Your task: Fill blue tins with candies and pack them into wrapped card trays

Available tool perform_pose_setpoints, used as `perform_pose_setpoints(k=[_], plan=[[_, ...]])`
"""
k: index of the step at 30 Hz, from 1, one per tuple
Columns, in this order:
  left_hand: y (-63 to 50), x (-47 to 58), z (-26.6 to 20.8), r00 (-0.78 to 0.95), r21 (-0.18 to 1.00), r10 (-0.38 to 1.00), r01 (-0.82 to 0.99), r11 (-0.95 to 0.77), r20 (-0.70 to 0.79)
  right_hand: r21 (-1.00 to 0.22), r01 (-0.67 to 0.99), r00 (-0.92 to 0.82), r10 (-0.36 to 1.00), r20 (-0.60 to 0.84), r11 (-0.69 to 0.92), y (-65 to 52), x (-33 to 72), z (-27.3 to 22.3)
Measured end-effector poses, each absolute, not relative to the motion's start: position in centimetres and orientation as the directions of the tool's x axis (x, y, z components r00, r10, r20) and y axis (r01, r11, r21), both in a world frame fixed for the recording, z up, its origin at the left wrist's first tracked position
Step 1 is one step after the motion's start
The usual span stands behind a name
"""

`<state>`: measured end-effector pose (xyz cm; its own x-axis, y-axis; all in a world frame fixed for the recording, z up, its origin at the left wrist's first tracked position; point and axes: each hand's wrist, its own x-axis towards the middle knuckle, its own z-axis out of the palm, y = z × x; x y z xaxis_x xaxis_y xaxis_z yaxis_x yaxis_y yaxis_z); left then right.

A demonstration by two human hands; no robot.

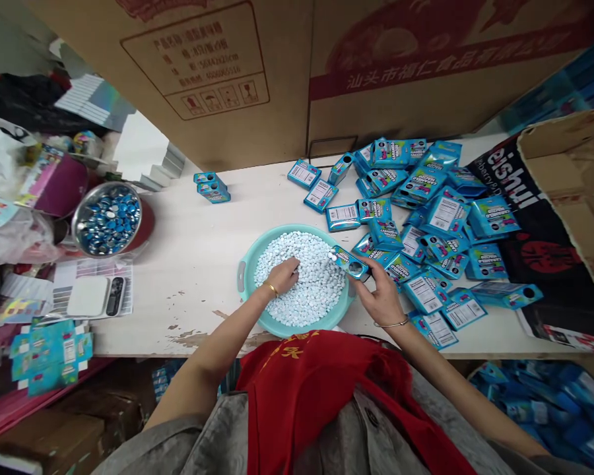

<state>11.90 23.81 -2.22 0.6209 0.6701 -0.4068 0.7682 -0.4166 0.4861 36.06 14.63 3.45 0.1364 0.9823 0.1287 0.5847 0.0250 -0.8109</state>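
Head view: right hand (381, 295) pinches a blue carton (348, 262) (round-holed); left hand (283, 276), grip unclear, touches pale pellets (304, 305).

On the big cardboard carton (301, 125), a framed red panel (198, 63) starts with "产品名称", has a line ending in "cm" and a blurred number beginning "4006", above four handling signs, an umbrella and a glass among them. The carton's red band (440, 63) reads "汕头市福仁食品有限公司". Many blue candy boxes (443, 247) bear "CARAMELO MACIZO"; the fine print on their white panels is too small to read. The black printed carton (529, 244) shows "eishui". Yellow characters on the red apron (297, 389) include "头".
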Motion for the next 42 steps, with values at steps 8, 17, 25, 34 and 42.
perform_pose_setpoints(k=[8,17,25,34,42], plan=[[23.2,7.9,5.7,0.697,0.619,0.671,0.65,-0.441,-0.253,-0.8,0.596,0.12,0.978,0.171,0.067,14.8,35.4,3.1],[23.6,9.2,15.6,0.746,0.33,0.582,0.666,-0.669,-0.324,-0.793,0.57,-0.084,0.975,0.204,0.215,14.9,31.8,2.8],[21.6,13.4,19.6,0.689,-0.028,0.559,0.619,-0.785,-0.461,-0.8,0.534,-0.134,0.962,0.24,0.274,14.4,30.5,2.5],[23.5,11.6,20.5,0.729,0.134,0.57,0.653,-0.746,-0.379,-0.845,0.468,-0.095,0.965,0.243,0.259,14.0,30.3,1.6],[27.5,10.0,12.9,0.815,0.389,0.494,0.579,-0.717,-0.302,-0.904,0.393,-0.118,0.984,0.132,0.168,17.6,29.4,2.6]])
